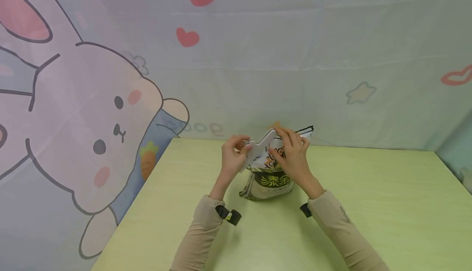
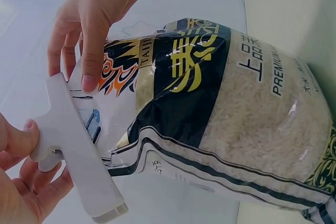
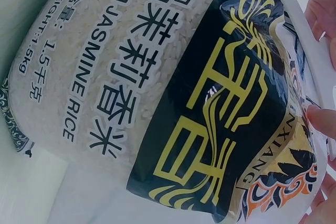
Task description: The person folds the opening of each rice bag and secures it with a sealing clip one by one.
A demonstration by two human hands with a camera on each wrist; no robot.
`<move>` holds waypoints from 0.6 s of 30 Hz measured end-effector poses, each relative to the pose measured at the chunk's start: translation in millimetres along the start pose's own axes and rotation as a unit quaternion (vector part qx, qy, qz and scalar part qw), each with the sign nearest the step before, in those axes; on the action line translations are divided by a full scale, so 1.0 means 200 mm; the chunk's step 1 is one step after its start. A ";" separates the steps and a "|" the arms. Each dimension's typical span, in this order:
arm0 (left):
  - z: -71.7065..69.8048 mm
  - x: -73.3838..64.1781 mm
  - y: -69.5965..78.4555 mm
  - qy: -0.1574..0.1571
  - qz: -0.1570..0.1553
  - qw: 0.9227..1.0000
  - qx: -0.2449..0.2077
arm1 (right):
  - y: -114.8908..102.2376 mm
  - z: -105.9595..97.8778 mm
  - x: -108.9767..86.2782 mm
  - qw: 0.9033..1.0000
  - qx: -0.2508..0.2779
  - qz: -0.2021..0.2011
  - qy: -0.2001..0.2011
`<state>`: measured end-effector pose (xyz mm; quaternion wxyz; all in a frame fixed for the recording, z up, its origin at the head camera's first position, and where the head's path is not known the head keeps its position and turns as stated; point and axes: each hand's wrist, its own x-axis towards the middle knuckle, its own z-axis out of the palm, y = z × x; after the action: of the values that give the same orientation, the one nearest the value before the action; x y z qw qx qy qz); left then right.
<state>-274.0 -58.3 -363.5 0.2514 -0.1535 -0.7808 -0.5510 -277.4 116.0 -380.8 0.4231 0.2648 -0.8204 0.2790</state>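
Note:
A clear-fronted bag of jasmine rice (image 1: 274,185) with a black and gold band stands on the table. Across its upper part lies a white bag clip (image 2: 84,156), slanting up to the right in the head view. My left hand (image 1: 233,156) pinches the clip's handle between thumb and fingers, at the bag's left. On the other side, my right hand (image 1: 295,156) grips the bag's top, thumb on the printed front and fingers behind, close to the clip's far end. The bag's top right corner (image 1: 306,131) sticks out past that hand.
The pale yellow-green table (image 1: 368,205) extends on both sides of the bag. Right behind it hangs a printed cloth backdrop (image 1: 295,58) with a rabbit and hearts. Black wrist straps (image 1: 232,217) sit at the sleeve cuffs.

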 end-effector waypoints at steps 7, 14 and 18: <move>0.00 0.00 0.00 -0.002 0.004 1.000 0.004 | 0.01 0.00 0.00 1.000 0.000 0.002 -0.003; 0.01 0.02 0.00 -0.003 -0.001 1.000 0.005 | 0.01 0.00 0.01 1.000 0.003 -0.001 -0.001; 0.01 0.02 0.00 -0.002 -0.002 1.000 0.005 | 0.02 0.01 0.01 1.000 0.003 -0.001 0.000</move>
<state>-278.2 -56.0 -361.5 0.2497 -0.1518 -0.7842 -0.5474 -282.5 117.5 -380.7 0.4224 0.2673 -0.8192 0.2812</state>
